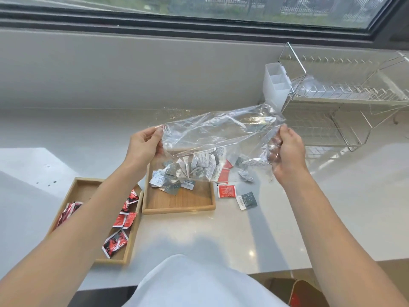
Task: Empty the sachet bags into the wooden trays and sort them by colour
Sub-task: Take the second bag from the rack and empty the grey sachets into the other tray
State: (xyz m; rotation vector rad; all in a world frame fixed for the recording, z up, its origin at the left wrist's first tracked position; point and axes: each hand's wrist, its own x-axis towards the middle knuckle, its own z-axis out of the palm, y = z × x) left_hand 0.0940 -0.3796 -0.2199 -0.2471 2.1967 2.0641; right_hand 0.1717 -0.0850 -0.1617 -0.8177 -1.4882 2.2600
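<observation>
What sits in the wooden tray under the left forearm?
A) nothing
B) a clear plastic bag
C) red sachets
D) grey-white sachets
C: the left wooden tray holds red-and-black foil sachets; the grey-and-white sachets lie in the right wooden tray, beneath the clear plastic bag.

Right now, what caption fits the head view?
Left hand and right hand tip grey sachets from clear plastic bag into wooden tray.
</observation>
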